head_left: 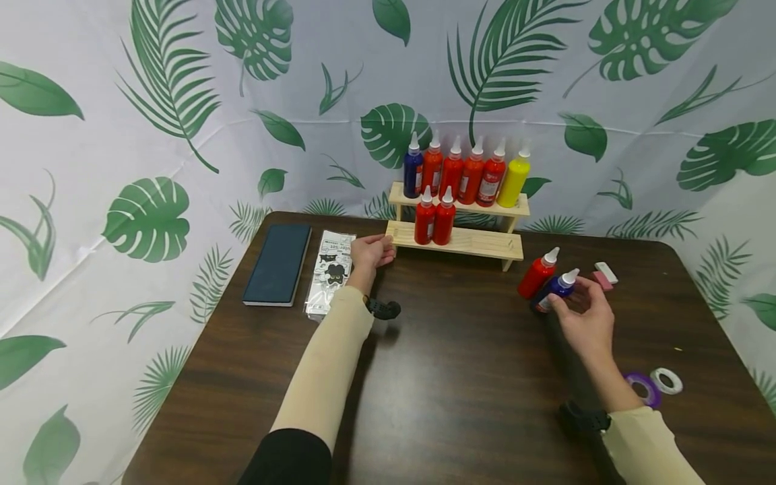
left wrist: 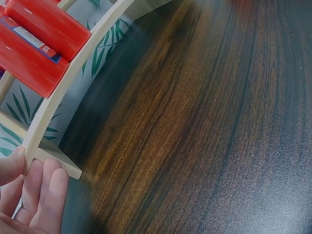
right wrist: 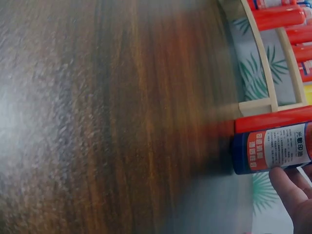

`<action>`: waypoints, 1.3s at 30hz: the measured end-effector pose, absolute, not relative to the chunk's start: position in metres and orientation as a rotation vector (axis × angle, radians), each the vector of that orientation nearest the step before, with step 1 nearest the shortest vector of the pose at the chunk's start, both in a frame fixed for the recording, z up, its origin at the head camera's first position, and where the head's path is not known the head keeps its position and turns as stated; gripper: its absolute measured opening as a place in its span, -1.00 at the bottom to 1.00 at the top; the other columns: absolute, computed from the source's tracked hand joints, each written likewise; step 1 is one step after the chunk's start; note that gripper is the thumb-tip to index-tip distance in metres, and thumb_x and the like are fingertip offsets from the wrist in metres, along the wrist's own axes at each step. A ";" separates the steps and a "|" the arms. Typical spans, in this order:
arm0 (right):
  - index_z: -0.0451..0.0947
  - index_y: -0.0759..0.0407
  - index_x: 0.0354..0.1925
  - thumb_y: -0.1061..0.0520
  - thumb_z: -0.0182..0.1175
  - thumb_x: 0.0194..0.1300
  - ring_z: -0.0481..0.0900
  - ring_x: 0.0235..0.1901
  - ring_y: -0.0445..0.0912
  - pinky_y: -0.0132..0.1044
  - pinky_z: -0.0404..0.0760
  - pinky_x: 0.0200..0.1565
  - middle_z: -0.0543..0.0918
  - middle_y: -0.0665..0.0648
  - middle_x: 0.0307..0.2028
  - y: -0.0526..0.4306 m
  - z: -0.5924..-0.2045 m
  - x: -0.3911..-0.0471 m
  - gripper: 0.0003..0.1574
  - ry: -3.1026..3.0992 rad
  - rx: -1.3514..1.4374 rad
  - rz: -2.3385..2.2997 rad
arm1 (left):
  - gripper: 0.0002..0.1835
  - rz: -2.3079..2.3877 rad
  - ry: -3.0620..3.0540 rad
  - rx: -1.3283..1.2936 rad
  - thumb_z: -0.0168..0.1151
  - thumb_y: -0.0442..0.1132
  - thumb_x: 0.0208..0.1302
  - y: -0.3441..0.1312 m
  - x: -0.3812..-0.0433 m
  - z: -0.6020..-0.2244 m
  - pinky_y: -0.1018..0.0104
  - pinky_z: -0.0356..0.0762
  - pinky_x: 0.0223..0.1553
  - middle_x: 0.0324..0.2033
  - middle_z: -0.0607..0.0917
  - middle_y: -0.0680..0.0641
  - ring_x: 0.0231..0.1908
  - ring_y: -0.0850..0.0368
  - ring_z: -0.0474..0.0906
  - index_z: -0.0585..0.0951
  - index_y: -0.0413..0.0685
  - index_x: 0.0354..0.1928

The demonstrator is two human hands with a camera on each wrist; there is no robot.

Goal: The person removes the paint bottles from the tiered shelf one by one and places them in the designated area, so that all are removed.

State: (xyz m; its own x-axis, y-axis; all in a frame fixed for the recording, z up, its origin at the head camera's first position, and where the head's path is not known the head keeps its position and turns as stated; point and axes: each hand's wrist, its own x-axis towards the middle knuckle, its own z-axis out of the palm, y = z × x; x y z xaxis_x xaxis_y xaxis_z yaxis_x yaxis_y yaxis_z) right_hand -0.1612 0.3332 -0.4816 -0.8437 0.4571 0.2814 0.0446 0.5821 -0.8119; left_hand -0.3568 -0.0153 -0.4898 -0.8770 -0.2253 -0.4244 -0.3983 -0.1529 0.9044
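One wooden rack [head_left: 479, 244] is pinched by our left hand [head_left: 370, 254], likely to steady it; our right hand [head_left: 586, 322] pinches a blue bottle [head_left: 554, 290] beside a red bottle [head_left: 536, 275], perhaps touching the tabletop [head_left: 461, 377].

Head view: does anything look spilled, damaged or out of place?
No clear spill or damage shows. What stands out: a red squeeze bottle and, in the right hand, a blue squeeze bottle are off the wooden two-tier rack, to its right, while the other eight bottles stand on its shelves.
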 end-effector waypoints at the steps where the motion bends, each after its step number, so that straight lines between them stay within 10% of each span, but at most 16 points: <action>1: 0.39 0.30 0.15 0.22 0.34 0.17 0.55 -0.06 0.09 -0.72 0.50 -0.22 0.59 0.28 0.04 0.333 -0.482 -0.161 -0.40 -2.349 -0.404 1.189 | -0.76 2.174 1.965 -0.731 0.40 -0.30 0.12 -0.015 -0.357 -0.490 0.33 0.68 -0.55 -0.48 0.74 -0.14 -0.62 0.17 0.65 0.70 -0.18 -0.15; 12: 0.37 0.25 0.22 0.15 0.33 0.21 0.54 0.00 0.13 -0.65 0.55 -0.17 0.56 0.27 0.10 0.338 -0.485 -0.160 -0.36 -2.367 -0.391 1.202 | -0.73 2.206 1.972 -0.671 0.39 -0.28 0.14 -0.016 -0.351 -0.487 0.29 0.70 -0.48 -0.34 0.75 -0.24 -0.55 0.12 0.68 0.69 -0.21 -0.11; 19: 0.35 0.22 0.26 0.10 0.31 0.23 0.54 0.07 0.13 -0.27 0.60 0.03 0.54 0.26 0.14 0.337 -0.482 -0.161 -0.32 -2.410 -0.395 1.180 | -0.75 2.204 1.975 -0.695 0.40 -0.28 0.13 -0.017 -0.353 -0.488 0.30 0.70 -0.50 -0.43 0.75 -0.18 -0.58 0.15 0.67 0.70 -0.20 -0.13; 31: 0.49 0.10 0.19 0.29 0.35 0.13 0.55 0.04 -0.16 -0.59 0.52 0.02 0.60 0.16 0.07 0.325 -0.418 -0.159 -0.37 -2.156 -0.051 1.039 | -0.76 2.192 1.972 -0.692 0.38 -0.28 0.15 -0.015 -0.354 -0.489 0.33 0.68 -0.54 -0.42 0.75 -0.20 -0.58 0.15 0.67 0.68 -0.21 -0.14; 39: 0.37 0.10 0.29 0.10 0.34 0.19 0.49 0.04 0.11 0.09 0.56 0.01 0.49 0.21 0.17 0.276 -0.382 -0.203 -0.28 -2.500 0.322 0.796 | -0.77 2.175 1.981 -0.703 0.38 -0.28 0.15 -0.016 -0.354 -0.487 0.34 0.68 -0.56 -0.43 0.74 -0.19 -0.61 0.17 0.65 0.69 -0.20 -0.15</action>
